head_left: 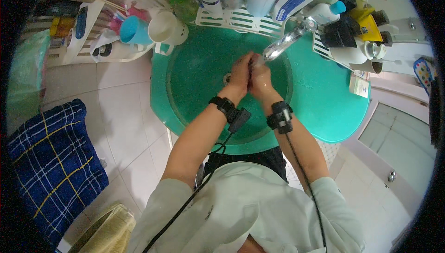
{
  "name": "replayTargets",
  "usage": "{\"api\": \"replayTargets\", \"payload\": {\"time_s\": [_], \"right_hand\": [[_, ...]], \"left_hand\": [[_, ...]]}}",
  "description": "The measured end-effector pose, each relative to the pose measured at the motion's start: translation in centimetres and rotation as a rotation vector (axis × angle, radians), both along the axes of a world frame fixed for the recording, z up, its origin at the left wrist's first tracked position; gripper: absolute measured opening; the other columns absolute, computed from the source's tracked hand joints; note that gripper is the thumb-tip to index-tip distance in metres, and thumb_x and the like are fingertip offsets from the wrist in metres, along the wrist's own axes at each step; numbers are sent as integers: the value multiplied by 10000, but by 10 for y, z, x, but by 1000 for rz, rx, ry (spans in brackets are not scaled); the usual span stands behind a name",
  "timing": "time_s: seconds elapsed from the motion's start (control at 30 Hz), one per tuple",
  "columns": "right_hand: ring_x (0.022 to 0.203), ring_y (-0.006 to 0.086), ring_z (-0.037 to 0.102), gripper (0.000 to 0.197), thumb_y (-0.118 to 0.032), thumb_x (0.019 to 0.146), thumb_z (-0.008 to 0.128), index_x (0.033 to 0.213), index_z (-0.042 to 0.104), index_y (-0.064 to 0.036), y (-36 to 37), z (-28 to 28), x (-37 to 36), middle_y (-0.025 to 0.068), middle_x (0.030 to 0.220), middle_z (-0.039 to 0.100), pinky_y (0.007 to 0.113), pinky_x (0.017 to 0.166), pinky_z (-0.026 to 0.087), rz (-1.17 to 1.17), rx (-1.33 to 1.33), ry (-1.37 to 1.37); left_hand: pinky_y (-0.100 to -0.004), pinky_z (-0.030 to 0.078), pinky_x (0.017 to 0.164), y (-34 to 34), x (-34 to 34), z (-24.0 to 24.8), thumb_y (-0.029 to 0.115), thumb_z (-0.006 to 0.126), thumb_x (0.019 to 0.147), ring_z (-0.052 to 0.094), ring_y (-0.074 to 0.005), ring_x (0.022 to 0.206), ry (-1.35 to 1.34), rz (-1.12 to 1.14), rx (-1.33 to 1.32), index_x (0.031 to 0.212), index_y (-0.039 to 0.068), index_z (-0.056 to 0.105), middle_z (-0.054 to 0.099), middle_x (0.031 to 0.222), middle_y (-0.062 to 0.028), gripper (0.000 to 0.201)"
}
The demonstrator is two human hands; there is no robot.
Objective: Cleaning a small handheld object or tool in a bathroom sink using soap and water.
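Note:
My left hand and my right hand are pressed together over the green sink basin, right below the spout of the chrome faucet. Water wets the right hand, which shines. The fingers point away from me and fold in toward each other, so I cannot make out how far they curl or whether anything lies between them. Each wrist wears a black strap with a small device; the left device and the right device trail black cables. Left of the hands, the metal drain shows partly.
A white slotted shelf behind the basin carries tubes and bottles. At its left stand a white mug and a blue cup. More bottles crowd the right rack. A small box sits on the counter's right edge. A plaid towel hangs left.

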State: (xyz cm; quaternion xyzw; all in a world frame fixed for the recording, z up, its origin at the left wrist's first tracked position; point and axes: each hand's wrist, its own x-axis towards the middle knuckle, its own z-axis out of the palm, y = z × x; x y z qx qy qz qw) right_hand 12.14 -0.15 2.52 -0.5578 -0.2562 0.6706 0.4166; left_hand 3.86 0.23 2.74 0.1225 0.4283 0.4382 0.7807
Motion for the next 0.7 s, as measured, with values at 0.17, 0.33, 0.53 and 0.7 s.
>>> {"api": "replayTargets", "payload": {"time_s": [0.17, 0.33, 0.53, 0.7], "right_hand": [[1114, 317, 581, 426, -337, 1031, 448, 1204, 562, 35, -28, 37, -20, 209, 1206, 617, 407, 976, 425, 16, 327, -367], [1111, 298, 577, 482, -408, 1029, 407, 1219, 555, 8, -40, 21, -24, 174, 1180, 626, 416, 968, 426, -17, 250, -140], [951, 198, 568, 459, -482, 999, 444, 1127, 557, -56, 5, 27, 23, 69, 982, 612, 383, 859, 481, 37, -173, 103], [1099, 234, 574, 525, -390, 981, 523, 1337, 505, -5, -10, 50, 31, 123, 1230, 604, 363, 984, 425, 473, 134, -198]], "left_hand": [[-332, 488, 709, 5, -9, -6, 474, 428, 1020, 584, -164, 747, 235, -31, 52, 1058, 100, 615, 658, 1009, -60, 420], [-345, 512, 751, 9, 6, -13, 473, 388, 1034, 621, -171, 838, 65, 204, -12, 1161, 92, 580, 656, 1046, -75, 445], [-338, 526, 793, -40, 27, 5, 463, 441, 1016, 630, -205, 939, 138, 149, 69, 1188, 92, 563, 637, 1050, -83, 426], [-337, 416, 589, -25, -39, 23, 408, 480, 1011, 497, -149, 660, 431, 109, -15, 898, 105, 586, 532, 768, 17, 340]]}}
